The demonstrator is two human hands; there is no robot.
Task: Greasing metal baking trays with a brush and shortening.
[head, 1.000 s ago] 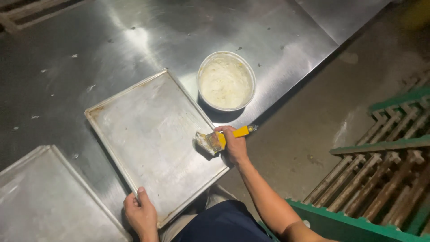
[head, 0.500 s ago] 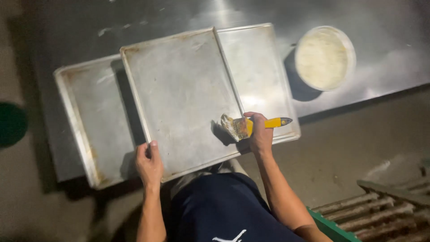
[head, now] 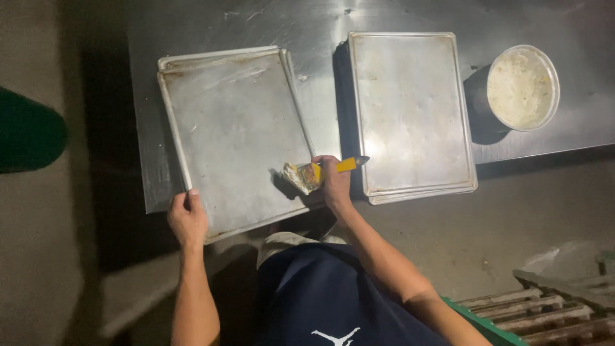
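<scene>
Brush [head: 306, 175] with a yellow handle sits clenched in the right hand [head: 334, 182], its bristles pressed on the near right corner of the left baking tray [head: 237, 128]. Left hand [head: 187, 218] grips that tray's near left edge, thumb on top. A second tray [head: 410, 109] and a white tub [head: 522, 86] lie to the right on the steel table [head: 320, 25].

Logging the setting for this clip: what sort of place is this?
Probably a bakery or commercial kitchen: a steel worktable, metal baking trays, a tub of pale grease, and a brush in the right hand.
</scene>
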